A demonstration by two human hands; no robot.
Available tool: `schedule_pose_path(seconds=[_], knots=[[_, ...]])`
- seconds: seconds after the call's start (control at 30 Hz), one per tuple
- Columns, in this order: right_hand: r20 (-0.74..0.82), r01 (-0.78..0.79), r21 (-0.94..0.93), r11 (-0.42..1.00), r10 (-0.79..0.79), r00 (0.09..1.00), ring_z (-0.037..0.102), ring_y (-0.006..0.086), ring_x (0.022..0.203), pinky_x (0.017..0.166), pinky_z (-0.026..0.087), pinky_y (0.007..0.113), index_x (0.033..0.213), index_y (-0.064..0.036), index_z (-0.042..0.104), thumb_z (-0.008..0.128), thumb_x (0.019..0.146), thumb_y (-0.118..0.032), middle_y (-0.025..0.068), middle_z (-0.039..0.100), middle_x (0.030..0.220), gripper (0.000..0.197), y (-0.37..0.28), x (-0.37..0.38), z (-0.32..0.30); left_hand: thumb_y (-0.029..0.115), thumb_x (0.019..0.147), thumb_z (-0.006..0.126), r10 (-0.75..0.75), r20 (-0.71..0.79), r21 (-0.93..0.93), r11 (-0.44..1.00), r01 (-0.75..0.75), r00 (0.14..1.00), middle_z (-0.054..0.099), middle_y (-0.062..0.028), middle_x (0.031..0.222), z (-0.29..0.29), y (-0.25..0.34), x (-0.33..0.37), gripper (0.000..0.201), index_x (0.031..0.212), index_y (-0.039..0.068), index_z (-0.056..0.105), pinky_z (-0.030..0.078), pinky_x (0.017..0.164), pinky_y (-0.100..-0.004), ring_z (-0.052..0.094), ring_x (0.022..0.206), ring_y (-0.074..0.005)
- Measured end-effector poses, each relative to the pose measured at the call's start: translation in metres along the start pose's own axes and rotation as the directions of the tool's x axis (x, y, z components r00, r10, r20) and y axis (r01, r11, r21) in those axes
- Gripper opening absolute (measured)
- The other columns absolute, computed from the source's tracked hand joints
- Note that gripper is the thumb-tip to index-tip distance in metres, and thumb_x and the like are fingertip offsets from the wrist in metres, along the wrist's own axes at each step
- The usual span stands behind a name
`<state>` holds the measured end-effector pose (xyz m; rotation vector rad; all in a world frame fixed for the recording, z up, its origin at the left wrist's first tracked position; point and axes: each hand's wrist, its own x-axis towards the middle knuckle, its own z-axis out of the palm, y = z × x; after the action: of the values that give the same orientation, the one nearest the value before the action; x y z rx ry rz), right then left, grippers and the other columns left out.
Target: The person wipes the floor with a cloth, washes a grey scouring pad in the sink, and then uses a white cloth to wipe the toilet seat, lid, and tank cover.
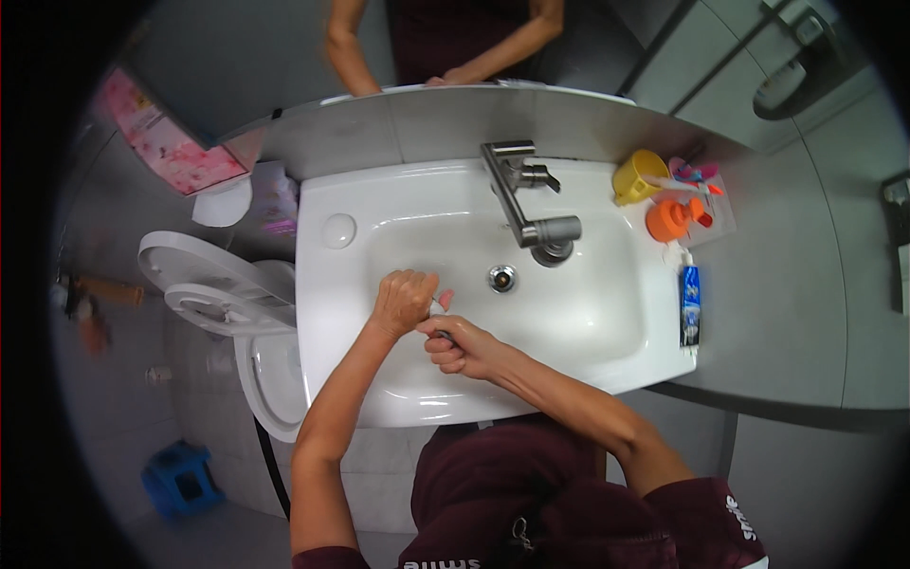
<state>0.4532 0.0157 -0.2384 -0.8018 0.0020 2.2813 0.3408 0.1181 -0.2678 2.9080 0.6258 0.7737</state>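
Note:
Both hands meet over the left part of a white washbasin (607,284). My left hand (406,302) is closed, its knuckles turned up. Just to the right and nearer to me, my right hand (464,346) makes a fist. A small white piece (437,308) shows between the two hands, and a bit of grey shows at the right fist; most of whatever they grip is hidden, so its kind cannot be made out. To the right of the hands lies the round metal drain (502,278). Above the bowl reaches a grey metal faucet (531,204).
A white round item (338,230) sits on the basin's left ledge. On the right ledge are a yellow cup (639,176), an orange container (668,220) and a blue tube (690,305). A toilet (270,379) with raised lid stands left, a blue stool (182,479) below it.

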Motion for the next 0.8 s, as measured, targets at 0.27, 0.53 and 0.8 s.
schedule_pose_path(seconds=[0.27,0.53,0.8], knots=[[0.479,0.348,-0.328,0.878,-0.163,0.862,0.051,0.0161,0.047,0.039,0.044,0.026,0.087,-0.0040,0.050,0.054,0.083,-0.040,0.0071,0.050,0.074,0.037,-0.053,-0.054,0.044,0.020,0.065,0.076,-0.767,0.329,-0.701,0.193,0.687,0.551,0.043,-0.0137,0.109,-0.013,0.019,-0.052,0.067,0.121,0.003,0.043,0.048,0.068,-0.0317,0.055,0.077,-0.0218],[-0.175,-0.216,-0.976,-0.002,-0.584,0.793,0.062,0.0275,0.074,0.067,0.049,0.036,0.097,-0.0049,0.060,0.056,0.079,-0.021,0.0147,0.061,0.083,0.025,-0.009,0.009,-0.074,0.028,0.074,0.067,-0.735,0.570,-0.643,-0.119,0.757,0.369,0.042,-0.0162,0.120,0.017,0.055,-0.093,0.068,0.129,0.003,0.036,0.044,0.082,-0.0332,0.050,0.100,-0.0243],[-0.112,0.187,-0.738,0.648,-0.391,0.913,0.057,0.0158,0.081,0.069,0.050,0.030,0.114,-0.0065,0.041,0.060,0.080,-0.023,0.0074,0.054,0.096,0.042,-0.003,-0.007,-0.021,0.017,0.086,0.051,-0.596,0.618,-0.779,-0.552,0.297,0.513,0.052,-0.0045,0.107,-0.013,0.051,-0.061,0.031,0.114,0.005,0.047,0.042,0.087,-0.0342,0.050,0.101,-0.0153]])
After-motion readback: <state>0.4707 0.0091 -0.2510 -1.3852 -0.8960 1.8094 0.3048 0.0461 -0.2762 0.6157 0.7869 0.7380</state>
